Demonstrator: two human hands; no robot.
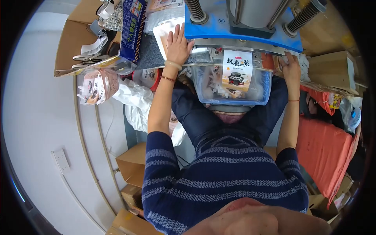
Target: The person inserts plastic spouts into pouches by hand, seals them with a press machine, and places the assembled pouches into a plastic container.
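Note:
My left hand (178, 46) lies with its fingers stretched out on a white printed pouch (161, 33), left of the press. A blue press (250, 35) with a metal bar along its lower edge stands in front of me. Below that bar hangs a white pouch (237, 70) printed with a black pot and Chinese characters, its top edge at the bar. At the press's right corner is my right hand (291, 72), fingers bent inward. What its fingertips touch is partly hidden.
Between my knees sits a blue plastic bin (199, 88) holding clear bags and scraps. A blue box (132, 29) and an open carton (74, 35) stand at left. At right are a cardboard box (333, 72) and a red padded bundle (323, 152).

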